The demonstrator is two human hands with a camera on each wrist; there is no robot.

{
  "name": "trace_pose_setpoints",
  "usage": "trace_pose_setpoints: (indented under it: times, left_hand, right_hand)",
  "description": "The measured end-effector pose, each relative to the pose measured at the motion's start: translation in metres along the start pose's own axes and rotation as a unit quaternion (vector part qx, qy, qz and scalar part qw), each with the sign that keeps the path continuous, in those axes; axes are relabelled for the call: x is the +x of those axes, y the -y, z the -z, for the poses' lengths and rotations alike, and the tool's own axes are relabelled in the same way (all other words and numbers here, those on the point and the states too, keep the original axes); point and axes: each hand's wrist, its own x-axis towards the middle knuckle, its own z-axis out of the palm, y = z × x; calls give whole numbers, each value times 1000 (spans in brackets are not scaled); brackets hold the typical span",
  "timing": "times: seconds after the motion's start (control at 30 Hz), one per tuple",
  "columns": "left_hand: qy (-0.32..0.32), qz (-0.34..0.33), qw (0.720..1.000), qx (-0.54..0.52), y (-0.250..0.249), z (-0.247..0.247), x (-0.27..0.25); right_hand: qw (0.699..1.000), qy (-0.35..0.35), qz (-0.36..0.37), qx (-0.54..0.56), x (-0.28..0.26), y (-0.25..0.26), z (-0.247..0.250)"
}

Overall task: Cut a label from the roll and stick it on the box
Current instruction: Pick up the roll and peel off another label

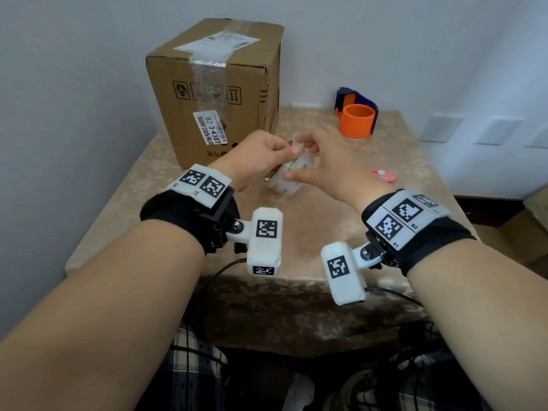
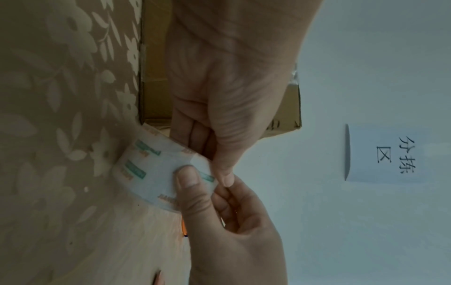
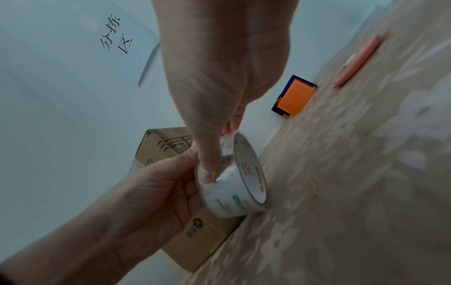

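Observation:
A roll of clear label tape (image 1: 289,178) with green print stands on edge on the tablecloth in front of the cardboard box (image 1: 213,93). My left hand (image 1: 283,157) grips the roll from the left, with its thumb on the top of the roll (image 2: 151,169). My right hand (image 1: 298,158) pinches the same roll (image 3: 234,183) from the right, thumb pressed on its outer face and fingers over its top edge. The box stands upright at the back left, taped shut, with white printed labels on its top and front.
An orange and blue tape dispenser (image 1: 357,117) sits at the back right by the wall. A small pink cutter (image 1: 382,175) lies on the table (image 1: 296,238) to the right of my right hand. A paper sign with handwriting (image 2: 400,154) hangs on the wall.

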Motion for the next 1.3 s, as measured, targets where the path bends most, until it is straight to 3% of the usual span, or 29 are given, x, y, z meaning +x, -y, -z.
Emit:
trace_pose_setpoints:
  times: [0.4, 0.63, 0.8, 1.13, 1.3]
  left_hand:
    - [5, 4, 1000, -9, -3, 1, -6]
    - [-15, -51, 998, 35, -13, -6, -10]
    - [-7, -64, 998, 14, -24, -2, -14]
    - [-38, -78, 995, 53, -24, 0, -12]
    - [-27, -76, 993, 89, -24, -2, -14]
  right_hand:
    - [999, 18, -6, -45, 6, 1, 0]
    - [998, -15, 21, -54, 2, 7, 2]
    - [996, -48, 58, 36, 0, 19, 6]
    - [994, -90, 49, 36, 0, 20, 2]
    - [995, -75, 39, 57, 2, 16, 4]
